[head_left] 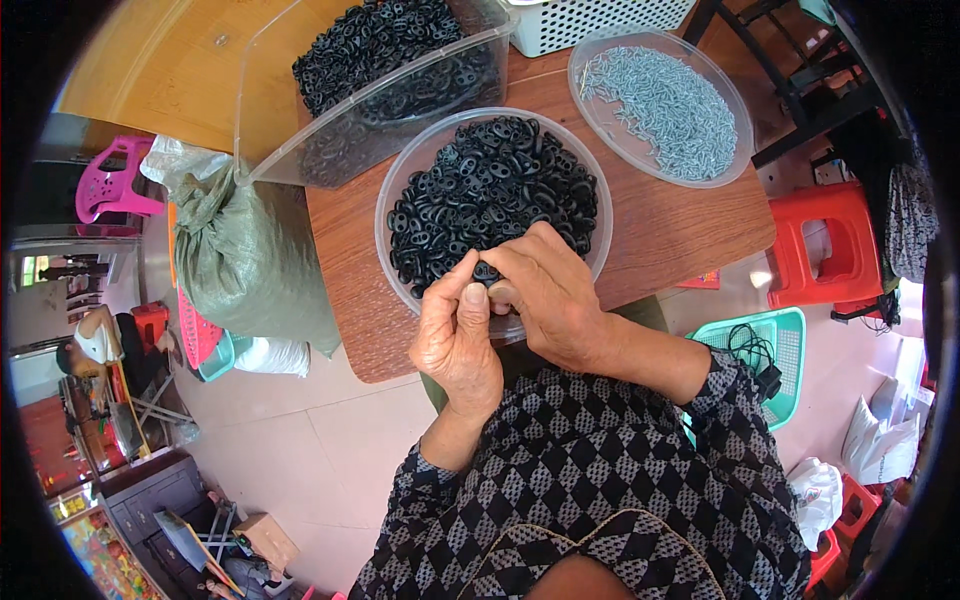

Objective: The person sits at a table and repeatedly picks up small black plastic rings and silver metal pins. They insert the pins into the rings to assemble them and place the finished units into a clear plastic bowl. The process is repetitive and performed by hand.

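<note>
Over the near rim of a round clear plastic tub (384,215), my two hands meet at the fingertips. Between them is a small black oval piece with two holes (485,271). My left hand (460,345) pinches it with thumb and index finger. From the other side, my right hand (555,295) closes its curled fingers on the same piece; whatever else those fingers hold is hidden. The tub is heaped with similar black pieces (480,190). Beyond it, at the right, a round shallow tray (743,130) carries many small grey metal screws or pins (660,105).
A brown wooden table (665,235) bears the containers. A clear rectangular bin (270,110) of black pieces stands far left, a white perforated basket (590,22) at the back. Around are a full green sack (255,250), a red stool (825,240) and a green basket (795,375).
</note>
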The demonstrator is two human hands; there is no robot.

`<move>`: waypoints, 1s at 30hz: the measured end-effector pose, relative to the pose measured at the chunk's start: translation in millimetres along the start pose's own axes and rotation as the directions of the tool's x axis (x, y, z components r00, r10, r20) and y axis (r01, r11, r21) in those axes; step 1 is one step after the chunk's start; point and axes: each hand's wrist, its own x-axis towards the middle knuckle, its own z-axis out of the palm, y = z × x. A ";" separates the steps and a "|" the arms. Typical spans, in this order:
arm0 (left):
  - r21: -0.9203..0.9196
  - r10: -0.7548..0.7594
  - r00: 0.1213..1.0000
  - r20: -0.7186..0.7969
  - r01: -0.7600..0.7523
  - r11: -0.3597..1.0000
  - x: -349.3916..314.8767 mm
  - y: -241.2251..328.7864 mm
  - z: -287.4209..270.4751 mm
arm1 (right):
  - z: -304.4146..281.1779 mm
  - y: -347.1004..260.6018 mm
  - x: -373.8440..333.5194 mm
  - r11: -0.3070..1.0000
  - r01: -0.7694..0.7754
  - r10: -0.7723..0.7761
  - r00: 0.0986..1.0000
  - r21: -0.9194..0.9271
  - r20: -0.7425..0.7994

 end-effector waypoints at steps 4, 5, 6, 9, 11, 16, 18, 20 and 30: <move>0.037 0.009 0.999 0.042 -0.010 0.999 1.2 -0.1 -3.6 | -0.6 1.6 1.3 0.999 0.038 -0.038 0.999 -0.019 0.015; 0.016 0.021 0.999 0.035 -0.021 1.000 1.5 -0.9 -2.7 | -0.7 2.1 1.6 0.999 0.048 -0.048 0.999 -0.024 0.020; -0.004 0.032 0.999 0.027 -0.032 0.999 1.9 -1.9 -1.0 | -0.6 2.1 2.2 0.999 0.045 -0.045 0.999 -0.017 0.015; -0.002 0.078 0.997 0.001 -0.078 0.997 2.2 -6.2 -0.1 | -1.3 0.9 4.3 0.999 0.043 -0.043 0.999 0.001 0.005; 0.036 0.118 0.993 -0.003 -0.118 0.992 2.3 -8.1 -1.4 | -1.9 -0.2 6.1 0.999 0.037 -0.037 0.999 0.016 0.005; 0.044 0.138 0.990 -0.022 -0.136 0.990 -0.6 -15.8 -3.7 | -1.9 -1.6 6.1 0.998 0.059 -0.059 0.998 0.005 -0.001; 0.014 0.129 0.991 -0.035 -0.129 0.992 -0.7 -14.0 0.0 | -1.8 -1.5 4.8 0.999 0.049 -0.049 0.999 0.004 -0.004; 0.008 0.115 0.992 -0.044 -0.114 0.993 3.6 -10.9 5.9 | -4.9 -0.6 9.5 0.999 0.045 -0.045 0.999 -0.003 -0.006; 0.145 0.162 0.986 0.034 -0.165 0.976 11.3 -7.3 15.5 | -16.2 3.6 22.6 0.992 0.120 -0.124 0.989 -0.050 -0.086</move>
